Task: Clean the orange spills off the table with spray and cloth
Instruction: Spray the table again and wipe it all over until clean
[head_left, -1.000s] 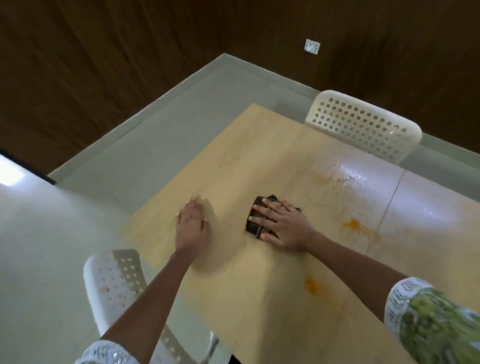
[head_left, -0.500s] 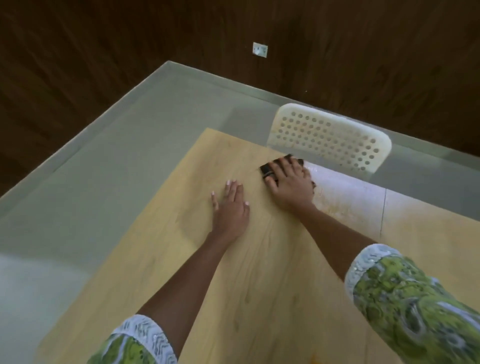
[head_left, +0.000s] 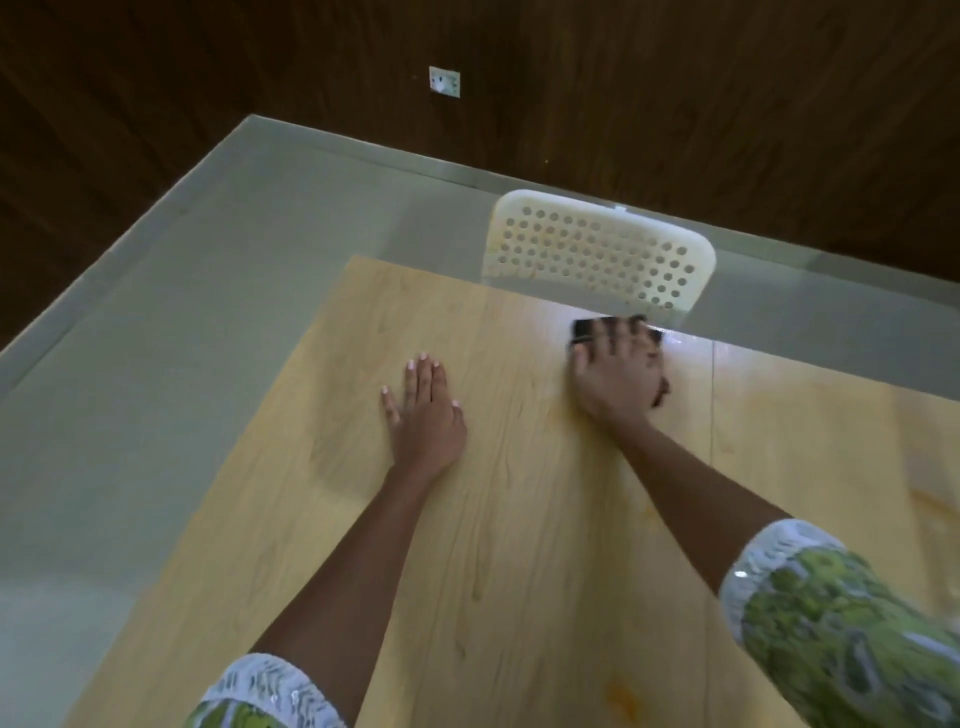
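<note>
my right hand (head_left: 615, 374) flat on the dark cloth (head_left: 584, 327) at the worktop's (head_left: 519, 519) 1 o'clock edge, left hand (head_left: 426, 410) spread flat beside it holding nothing, orange smear (head_left: 621, 693) at 6

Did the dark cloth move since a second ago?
Yes. The dark cloth under the right hand slid away across the table toward its far edge; it now lies just in front of the white chair.

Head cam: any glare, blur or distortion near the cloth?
Head view: white glare on the wet table beside the dark cloth; right hand motion-smeared, left hand sharper; wide-angle bending at the floor edges; right sleeve blurred.
</note>
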